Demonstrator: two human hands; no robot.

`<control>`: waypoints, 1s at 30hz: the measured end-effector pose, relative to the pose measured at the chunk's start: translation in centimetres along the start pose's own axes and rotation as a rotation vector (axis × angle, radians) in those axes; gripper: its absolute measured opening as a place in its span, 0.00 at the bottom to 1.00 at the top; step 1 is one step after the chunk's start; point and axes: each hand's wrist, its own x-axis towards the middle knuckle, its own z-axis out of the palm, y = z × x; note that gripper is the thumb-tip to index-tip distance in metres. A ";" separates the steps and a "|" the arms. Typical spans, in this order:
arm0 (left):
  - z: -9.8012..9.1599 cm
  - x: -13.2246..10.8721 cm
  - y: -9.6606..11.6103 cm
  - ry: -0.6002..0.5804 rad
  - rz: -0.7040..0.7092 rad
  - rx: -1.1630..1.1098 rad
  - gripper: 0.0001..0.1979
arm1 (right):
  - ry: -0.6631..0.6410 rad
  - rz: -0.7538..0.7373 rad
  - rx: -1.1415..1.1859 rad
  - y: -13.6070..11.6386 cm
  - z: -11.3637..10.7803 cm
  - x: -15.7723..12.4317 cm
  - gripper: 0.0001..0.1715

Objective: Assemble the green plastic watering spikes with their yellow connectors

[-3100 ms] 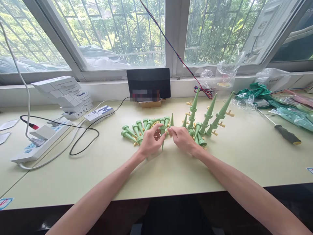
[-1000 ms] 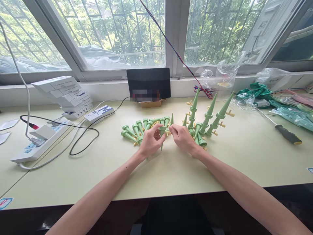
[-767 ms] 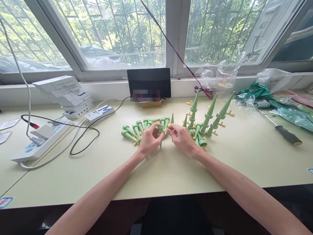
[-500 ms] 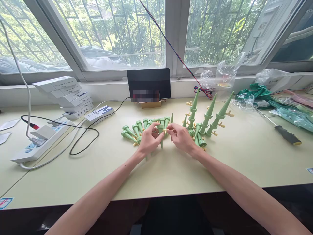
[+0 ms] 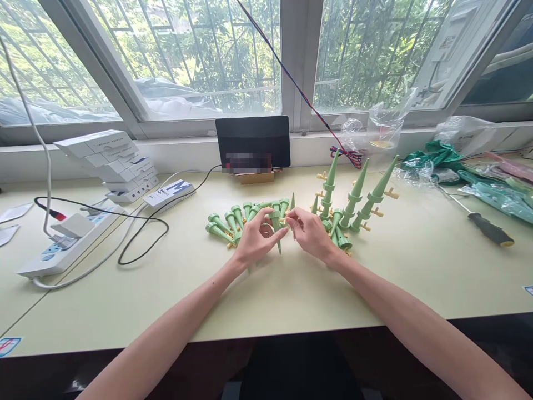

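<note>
My left hand (image 5: 255,240) is closed around a green plastic watering spike (image 5: 275,221), its cap upward and its point down over the table. A small yellow valve (image 5: 282,223) sticks out of the spike's side towards my right hand (image 5: 308,233). My right thumb and fingers are pinched together close beside that valve; what lies between them is hidden. Left of my left hand lie several green spikes (image 5: 225,222) with yellow valves. Beyond my right hand, tall stacks of spikes (image 5: 355,197) stand upright, with loose ones (image 5: 342,239) at their foot.
At the left are a white power strip (image 5: 69,244), stacked white boxes (image 5: 120,161) and a looped black cable (image 5: 166,222). A dark tablet (image 5: 252,139) leans at the back. To the right lie a screwdriver (image 5: 487,226) and green plastic bags (image 5: 495,194).
The held spike has tilted a little, its point swinging right. My right fingers have drawn slightly right, and my left thumb has stretched out further.
</note>
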 end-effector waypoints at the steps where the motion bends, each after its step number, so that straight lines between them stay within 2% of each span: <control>1: 0.0 0.0 0.0 0.000 0.004 0.006 0.27 | 0.002 -0.001 -0.002 0.0 0.0 0.0 0.11; 17: 0.0 0.0 -0.1 -0.002 0.061 -0.010 0.19 | 0.042 -0.037 -0.101 0.0 0.0 0.1 0.18; 30: 0.1 -0.2 0.3 0.019 0.095 0.034 0.18 | 0.024 -0.013 -0.160 0.4 0.2 0.0 0.22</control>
